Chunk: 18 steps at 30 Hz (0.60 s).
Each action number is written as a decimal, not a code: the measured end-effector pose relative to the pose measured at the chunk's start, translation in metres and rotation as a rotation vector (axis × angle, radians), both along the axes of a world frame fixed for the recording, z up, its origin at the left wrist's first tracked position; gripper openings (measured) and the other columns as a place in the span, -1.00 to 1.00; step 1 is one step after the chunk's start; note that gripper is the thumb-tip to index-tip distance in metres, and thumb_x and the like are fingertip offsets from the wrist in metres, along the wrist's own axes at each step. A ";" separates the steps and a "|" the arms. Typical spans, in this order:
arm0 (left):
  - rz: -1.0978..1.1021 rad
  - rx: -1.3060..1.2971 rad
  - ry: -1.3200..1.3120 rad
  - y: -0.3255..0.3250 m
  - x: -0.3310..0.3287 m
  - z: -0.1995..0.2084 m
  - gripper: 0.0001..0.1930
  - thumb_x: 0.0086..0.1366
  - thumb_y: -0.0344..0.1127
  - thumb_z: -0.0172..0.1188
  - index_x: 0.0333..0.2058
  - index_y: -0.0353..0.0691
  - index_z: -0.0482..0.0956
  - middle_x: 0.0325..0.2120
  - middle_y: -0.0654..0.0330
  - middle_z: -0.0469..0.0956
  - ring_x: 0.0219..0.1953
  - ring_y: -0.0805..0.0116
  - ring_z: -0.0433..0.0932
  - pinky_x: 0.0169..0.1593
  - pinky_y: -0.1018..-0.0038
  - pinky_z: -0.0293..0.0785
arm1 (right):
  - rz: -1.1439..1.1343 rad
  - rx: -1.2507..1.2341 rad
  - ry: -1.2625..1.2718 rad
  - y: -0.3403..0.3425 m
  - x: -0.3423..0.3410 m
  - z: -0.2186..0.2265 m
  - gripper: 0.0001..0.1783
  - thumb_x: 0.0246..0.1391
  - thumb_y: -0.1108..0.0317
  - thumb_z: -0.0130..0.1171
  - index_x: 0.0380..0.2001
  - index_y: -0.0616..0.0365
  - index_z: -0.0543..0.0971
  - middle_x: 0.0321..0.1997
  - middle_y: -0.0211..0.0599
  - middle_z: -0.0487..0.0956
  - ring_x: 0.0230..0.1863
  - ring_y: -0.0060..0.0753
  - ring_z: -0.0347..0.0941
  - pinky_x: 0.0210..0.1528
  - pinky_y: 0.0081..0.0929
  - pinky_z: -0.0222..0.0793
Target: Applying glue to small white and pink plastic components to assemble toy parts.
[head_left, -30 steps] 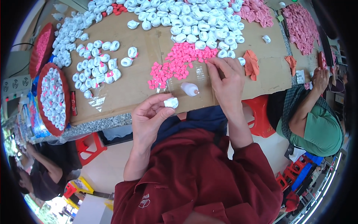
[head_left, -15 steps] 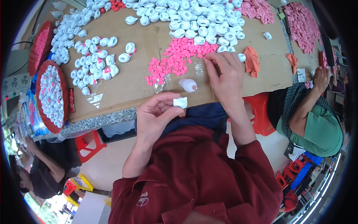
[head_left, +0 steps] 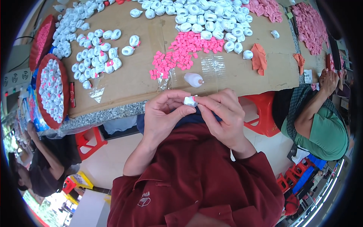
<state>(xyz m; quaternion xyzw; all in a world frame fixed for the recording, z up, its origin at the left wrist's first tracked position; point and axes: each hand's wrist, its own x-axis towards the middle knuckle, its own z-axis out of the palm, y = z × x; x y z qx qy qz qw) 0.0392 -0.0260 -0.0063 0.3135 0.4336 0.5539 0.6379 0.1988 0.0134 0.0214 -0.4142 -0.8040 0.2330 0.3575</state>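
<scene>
My left hand (head_left: 160, 113) pinches a small white plastic figure head (head_left: 190, 101) with little ears, in front of my body by the table edge. Against the head's right side, my right hand (head_left: 225, 117) presses a tiny pink piece (head_left: 194, 98) between thumb and fingertips. Just beyond my hands a squeeze bottle (head_left: 193, 79) of pale liquid lies on its side, its tip toward the right. A heap of small pink pieces (head_left: 177, 56) spreads behind it. White heads with pink bits on some of them (head_left: 102, 56) stand in a group to the left.
White heads (head_left: 208, 19) are piled at the back. Red bowls (head_left: 63, 113) and a red marker (head_left: 72, 94) are at left. Orange cloth scraps (head_left: 259, 58) and pink parts (head_left: 310, 26) lie right. Co-workers sit on both sides; a red stool (head_left: 264, 113) stands beside me.
My right hand has come back from the pink heap to the white head, bringing a pink piece against it. The left hand has shifted slightly right, still holding the head.
</scene>
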 end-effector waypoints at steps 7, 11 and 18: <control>0.014 0.061 0.172 0.000 0.001 0.002 -0.75 -0.06 -0.59 0.25 -0.32 -0.35 0.54 -0.39 0.17 0.53 -0.32 0.47 0.52 -0.26 0.60 0.47 | 0.003 -0.447 0.235 0.006 0.008 -0.010 -0.84 -0.25 0.55 0.23 -0.46 0.20 0.58 -0.48 -0.36 0.52 -0.44 -0.51 0.36 -0.39 -0.60 0.24; 0.006 0.123 0.340 0.001 -0.001 0.003 -0.74 -0.12 -0.55 0.30 -0.36 -0.25 0.59 -0.39 0.18 0.54 -0.36 0.47 0.52 -0.31 0.59 0.45 | 0.029 -0.453 0.256 0.003 0.001 -0.014 -0.89 -0.23 0.57 0.22 -0.51 0.23 0.56 -0.49 -0.35 0.51 -0.43 -0.51 0.37 -0.39 -0.61 0.26; 0.018 0.132 0.512 -0.002 -0.017 0.013 -0.78 -0.12 -0.57 0.28 -0.40 -0.27 0.58 -0.40 0.17 0.55 -0.36 0.40 0.52 -0.30 0.56 0.45 | -0.044 -0.537 0.334 -0.004 -0.014 -0.008 -0.90 -0.23 0.61 0.20 -0.52 0.25 0.54 -0.50 -0.33 0.49 -0.43 -0.53 0.38 -0.39 -0.64 0.26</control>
